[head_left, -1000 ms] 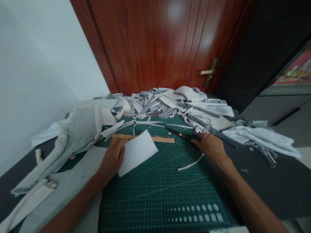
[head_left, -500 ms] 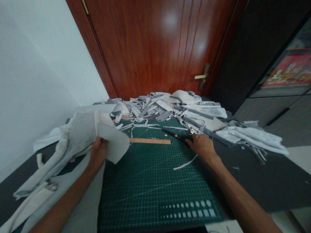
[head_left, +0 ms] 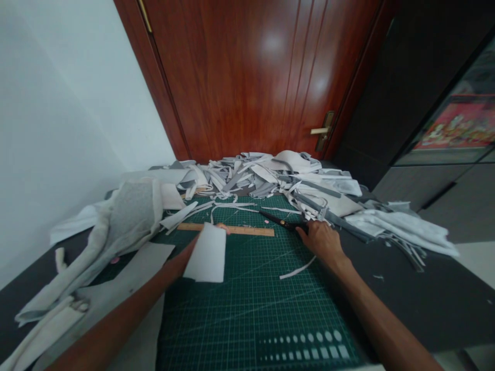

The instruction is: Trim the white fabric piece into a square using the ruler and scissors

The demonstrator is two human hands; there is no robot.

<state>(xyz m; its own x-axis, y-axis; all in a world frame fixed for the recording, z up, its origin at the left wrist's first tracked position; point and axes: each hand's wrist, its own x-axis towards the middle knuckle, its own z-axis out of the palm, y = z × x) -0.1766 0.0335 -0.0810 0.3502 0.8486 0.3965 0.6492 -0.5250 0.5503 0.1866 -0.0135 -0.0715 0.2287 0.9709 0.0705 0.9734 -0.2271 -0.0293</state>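
- Our left hand grips the white piece, its long axis running toward us, above the mat.
- The scissors point left and away, nearer our right hand, which covers their handles; we cannot tell whether it grips.
- We can read no writing.
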